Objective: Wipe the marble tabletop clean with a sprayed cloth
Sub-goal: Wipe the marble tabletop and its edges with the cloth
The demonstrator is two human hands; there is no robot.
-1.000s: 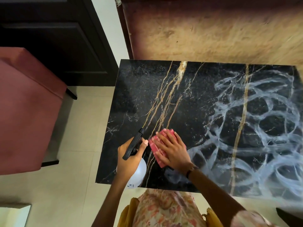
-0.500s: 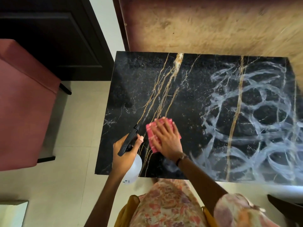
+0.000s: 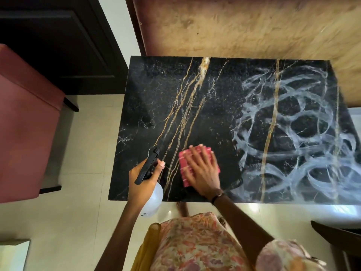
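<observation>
The black marble tabletop [image 3: 214, 106] has gold veins, and whitish wipe swirls [image 3: 297, 145] cover its right half. A folded pink cloth [image 3: 184, 156] lies flat near the front edge. My right hand [image 3: 201, 171] presses down on it with the fingers spread. Left of it, over the table's front left corner, my left hand [image 3: 142, 182] grips a white spray bottle [image 3: 154, 200] with a black trigger head [image 3: 148, 165] that points forward over the marble.
A pink upholstered chair [image 3: 25, 130] stands on the pale floor to the left. A dark cabinet [image 3: 58, 42] is behind it. A tan wall [image 3: 244, 26] runs along the table's far edge. A dark chair edge [image 3: 336, 237] shows at the lower right.
My right hand has slid the pink cloth a little to the right along the front of the table. My left hand keeps the spray bottle at the front left corner.
</observation>
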